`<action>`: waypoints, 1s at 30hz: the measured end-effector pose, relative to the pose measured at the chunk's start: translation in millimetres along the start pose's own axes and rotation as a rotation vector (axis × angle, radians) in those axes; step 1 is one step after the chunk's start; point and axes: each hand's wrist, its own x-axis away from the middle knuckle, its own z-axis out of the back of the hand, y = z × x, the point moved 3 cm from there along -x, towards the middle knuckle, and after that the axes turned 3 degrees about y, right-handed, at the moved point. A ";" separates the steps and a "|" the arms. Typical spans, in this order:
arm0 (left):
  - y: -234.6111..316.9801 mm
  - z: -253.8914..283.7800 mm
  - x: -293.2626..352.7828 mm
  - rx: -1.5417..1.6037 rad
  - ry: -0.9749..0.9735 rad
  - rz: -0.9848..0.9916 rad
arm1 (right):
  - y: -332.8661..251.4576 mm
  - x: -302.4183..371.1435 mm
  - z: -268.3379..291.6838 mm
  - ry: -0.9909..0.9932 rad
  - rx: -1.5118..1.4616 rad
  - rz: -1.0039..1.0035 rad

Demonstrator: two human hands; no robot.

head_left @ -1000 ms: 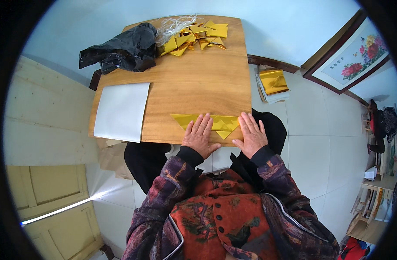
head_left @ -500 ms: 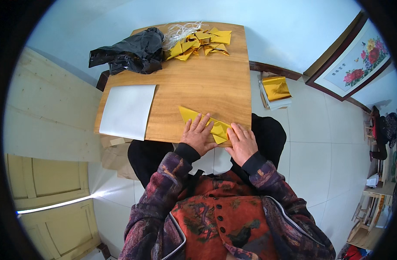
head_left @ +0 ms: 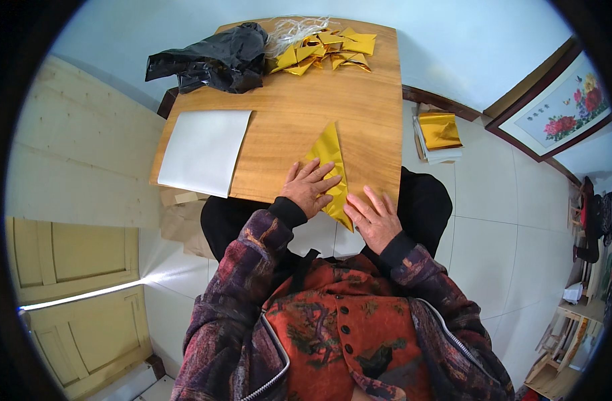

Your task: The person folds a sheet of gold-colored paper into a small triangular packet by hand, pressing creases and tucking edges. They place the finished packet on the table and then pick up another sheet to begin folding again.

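A folded sheet of gold paper (head_left: 331, 155) lies at the near edge of the wooden table (head_left: 289, 113), one corner pointing away from me and one hanging over the edge. My left hand (head_left: 309, 187) lies flat on its left side, fingers spread. Just off the table edge, my right hand (head_left: 373, 217) rests with fingers apart against the paper's near tip.
A white sheet (head_left: 202, 150) lies on the table's left side. At the far end sit a crumpled black plastic bag (head_left: 212, 60), a pile of folded gold papers (head_left: 326, 50) and pale string. A stack of gold sheets (head_left: 439, 134) lies on the floor to the right.
The gold paper has been turned from lying crosswise along the table edge to pointing away from me. My right hand has slid off its top toward its near tip.
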 end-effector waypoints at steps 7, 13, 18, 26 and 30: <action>-0.8 -1.0 0.9 -0.049 0.018 -0.015 | 0.5 -9.2 -16.6 0.035 -0.021 0.050; -5.0 -1.3 -4.7 -0.029 0.006 -0.041 | -2.1 -9.6 -14.4 0.056 -0.028 0.011; -5.3 5.5 -3.7 0.029 -0.044 -0.026 | -0.2 -19.2 -6.8 0.073 -0.153 -0.025; -4.8 11.9 -4.9 0.023 -0.093 -0.060 | 15.9 -48.8 1.7 0.060 -0.573 -0.252; -6.8 14.4 -5.0 0.009 -0.137 -0.073 | 23.3 -63.6 -5.3 -0.064 -0.690 -0.439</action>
